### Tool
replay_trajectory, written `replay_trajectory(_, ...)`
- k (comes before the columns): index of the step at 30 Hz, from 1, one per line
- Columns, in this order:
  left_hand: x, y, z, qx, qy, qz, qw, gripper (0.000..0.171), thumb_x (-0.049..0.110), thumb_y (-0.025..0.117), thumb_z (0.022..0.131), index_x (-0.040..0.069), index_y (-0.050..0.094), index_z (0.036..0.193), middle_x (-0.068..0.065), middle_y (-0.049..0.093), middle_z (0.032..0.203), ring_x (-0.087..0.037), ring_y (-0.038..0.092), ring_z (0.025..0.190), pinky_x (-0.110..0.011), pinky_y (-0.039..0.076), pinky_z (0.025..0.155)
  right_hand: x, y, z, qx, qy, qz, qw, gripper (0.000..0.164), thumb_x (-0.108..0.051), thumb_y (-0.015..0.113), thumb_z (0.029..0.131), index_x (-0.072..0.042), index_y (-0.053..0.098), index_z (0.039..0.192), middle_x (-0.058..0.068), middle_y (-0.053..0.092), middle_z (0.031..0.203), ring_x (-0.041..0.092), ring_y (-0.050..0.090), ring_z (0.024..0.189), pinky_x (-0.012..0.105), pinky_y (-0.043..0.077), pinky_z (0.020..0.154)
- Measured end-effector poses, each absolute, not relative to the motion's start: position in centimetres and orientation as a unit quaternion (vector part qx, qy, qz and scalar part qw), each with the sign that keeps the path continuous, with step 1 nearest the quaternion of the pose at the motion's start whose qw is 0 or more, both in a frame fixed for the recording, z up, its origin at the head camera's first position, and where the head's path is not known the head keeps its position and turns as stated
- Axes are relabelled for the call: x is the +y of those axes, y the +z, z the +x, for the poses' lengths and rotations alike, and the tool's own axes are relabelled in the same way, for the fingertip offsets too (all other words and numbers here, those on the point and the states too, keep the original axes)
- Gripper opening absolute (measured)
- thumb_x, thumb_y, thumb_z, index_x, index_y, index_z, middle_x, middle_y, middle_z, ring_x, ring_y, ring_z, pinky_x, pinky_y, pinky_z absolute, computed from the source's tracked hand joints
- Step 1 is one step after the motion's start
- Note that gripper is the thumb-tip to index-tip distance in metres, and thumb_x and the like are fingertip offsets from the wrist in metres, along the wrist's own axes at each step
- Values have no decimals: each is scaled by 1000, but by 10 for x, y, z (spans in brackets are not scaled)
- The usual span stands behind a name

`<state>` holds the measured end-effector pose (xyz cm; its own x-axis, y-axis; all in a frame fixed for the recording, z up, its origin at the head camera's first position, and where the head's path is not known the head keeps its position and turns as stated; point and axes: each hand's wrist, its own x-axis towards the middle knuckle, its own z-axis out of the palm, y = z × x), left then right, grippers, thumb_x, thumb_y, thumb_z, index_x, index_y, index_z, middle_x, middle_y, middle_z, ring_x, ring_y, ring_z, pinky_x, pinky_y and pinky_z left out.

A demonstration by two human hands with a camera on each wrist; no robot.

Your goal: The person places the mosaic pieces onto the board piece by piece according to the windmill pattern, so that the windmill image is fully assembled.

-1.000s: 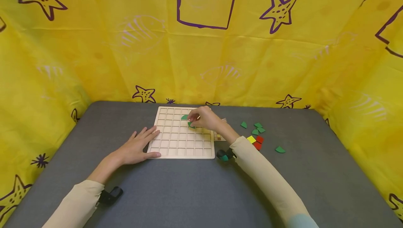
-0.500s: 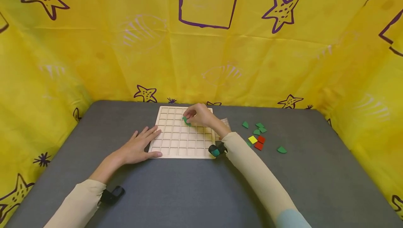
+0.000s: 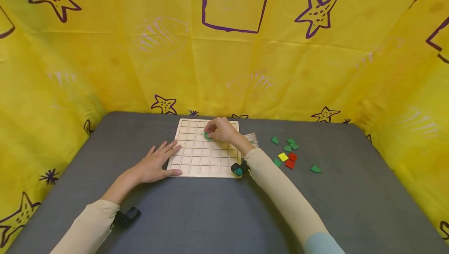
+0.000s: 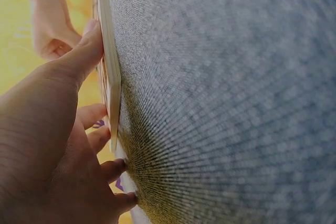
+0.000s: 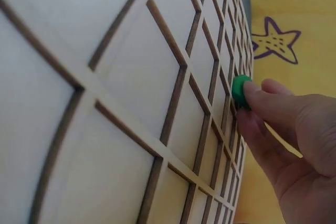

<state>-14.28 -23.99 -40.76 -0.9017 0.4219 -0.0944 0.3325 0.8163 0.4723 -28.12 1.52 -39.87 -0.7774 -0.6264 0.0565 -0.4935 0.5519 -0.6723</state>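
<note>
A pale wooden grid board (image 3: pixel 196 156) lies on the dark table. My left hand (image 3: pixel 152 165) rests at its left edge with fingers spread and straight; the left wrist view shows the thumb (image 4: pixel 86 51) against the board's side. Over the far part of the grid, my right hand (image 3: pixel 222 130) pinches a small green tile (image 3: pixel 207 136) between thumb and fingers. In the right wrist view this green tile (image 5: pixel 240 91) is at the board's surface; whether it sits fully in a cell I cannot tell. The right hand hides some cells behind it.
Right of the board lie several green quarter-circle tiles (image 3: pixel 287 148), a yellow square tile (image 3: pixel 283 157) and two red tiles (image 3: pixel 289 164). A patterned card (image 3: pixel 251 139) is partly hidden behind the right forearm. Yellow cloth (image 3: pixel 224 71) walls the table's back and sides.
My right hand has moved slightly left over the board with the green tile. A green piece seen separately beside it earlier is no longer distinguishable. The left hand stays on the board's edge.
</note>
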Motion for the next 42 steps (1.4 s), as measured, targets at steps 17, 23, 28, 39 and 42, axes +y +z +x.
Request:
replay_trajectory(17,-238,-402,-141,947,231,204,88,89,55,66,87,6,33,153,-18,22,160,-51,13,144,-71,4,109,15,-395,-278,897,-324,-292,71,5,-4,76,85,-5,76,90,0,72,80,10,64,74,22,53,71)
replay_trajectory(23,-237,-403,-143,948,229,204,92,89,54,67,87,6,32,153,-17,21,161,-50,12,144,-70,3,110,15,-396,-275,902,-327,-275,67,6,-5,76,85,-5,77,91,2,73,82,12,65,76,24,53,72)
replay_trajectory(28,-238,-405,-144,947,230,200,98,90,55,67,86,7,31,154,-16,20,161,-49,11,145,-69,2,111,14,-397,-274,904,-319,-279,56,6,-3,75,85,-6,77,90,2,73,82,12,65,76,22,52,71)
replay_trajectory(39,-238,-407,-143,947,231,203,92,90,54,68,86,6,32,153,-18,21,160,-50,12,144,-70,3,110,28,-386,-269,915,-278,-289,44,15,3,66,88,-6,76,96,4,72,88,15,64,79,27,51,71)
replay_trajectory(42,-238,-408,-143,947,232,204,88,90,53,69,86,6,32,153,-18,21,160,-50,12,144,-70,3,110,38,-379,-268,913,-276,-297,41,14,1,68,89,-5,75,98,5,71,88,17,64,80,28,52,73)
